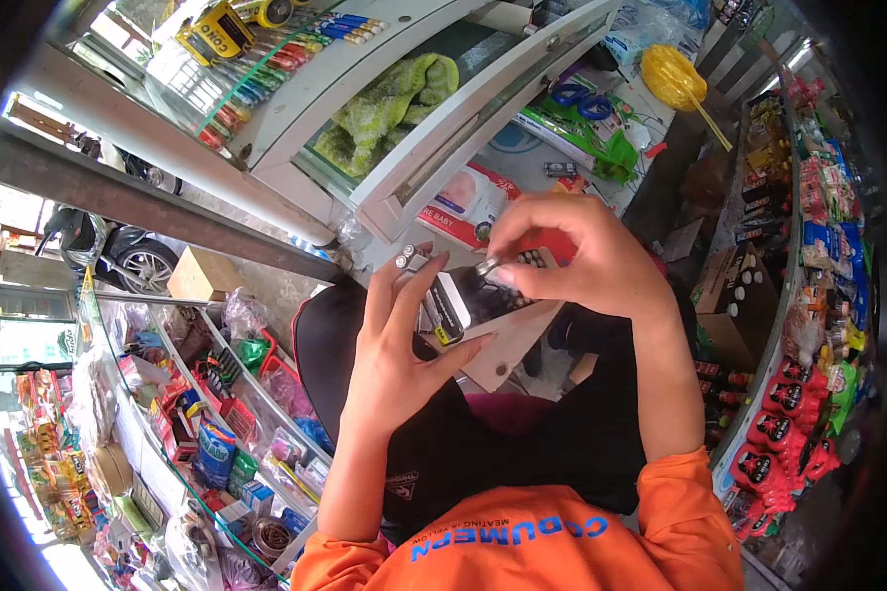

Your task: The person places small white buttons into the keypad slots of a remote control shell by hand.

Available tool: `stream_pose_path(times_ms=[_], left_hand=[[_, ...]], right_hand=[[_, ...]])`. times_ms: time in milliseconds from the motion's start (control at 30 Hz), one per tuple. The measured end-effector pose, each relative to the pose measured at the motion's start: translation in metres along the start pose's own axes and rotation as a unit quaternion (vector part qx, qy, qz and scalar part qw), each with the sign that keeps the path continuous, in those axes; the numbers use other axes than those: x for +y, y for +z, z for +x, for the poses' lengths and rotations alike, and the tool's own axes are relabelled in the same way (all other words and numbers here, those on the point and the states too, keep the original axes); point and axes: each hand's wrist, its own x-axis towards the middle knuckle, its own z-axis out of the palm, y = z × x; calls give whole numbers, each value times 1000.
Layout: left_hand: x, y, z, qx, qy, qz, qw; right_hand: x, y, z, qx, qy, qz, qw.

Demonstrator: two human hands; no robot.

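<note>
My left hand (394,355) is closed around small cylindrical batteries (407,256), whose silver ends poke up between its fingers. Its thumb and fingertips are at the near end of a small black box with a white flap (451,298). My right hand (589,258) bends over the far end of this box, with thumb and index finger pinched at a silver-ended battery (487,266). More battery ends (532,258) show in a row under the right hand's fingers. The right palm hides part of the box. A pair of dark batteries (560,169) lies beyond on the counter.
An open white-framed drawer (394,197) holds a green cloth (384,108). Blue-handled scissors (591,103) and a red baby-product package (468,207) lie on the counter. Glass-fronted shelves of packets (217,453) stand left; red bottles (774,428) line the right shelf.
</note>
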Motion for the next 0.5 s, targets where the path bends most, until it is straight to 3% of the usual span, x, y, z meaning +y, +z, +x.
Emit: stream_pose_path(times_ms=[267, 367, 433, 500], left_hand=[[-1, 2, 0, -1, -9, -14, 1000], [-4, 3, -1, 1, -7, -20, 1000], [-5, 4, -2, 9, -12, -26, 1000], [-4, 4, -2, 6, -15, -27, 1000]], right_hand=[[-5, 13, -2, 47, 31, 107, 993], [1, 16, 1, 35, -34, -10, 999], [-2, 16, 5, 31, -120, -156, 980], [-9, 22, 3, 35, -113, -177, 977]])
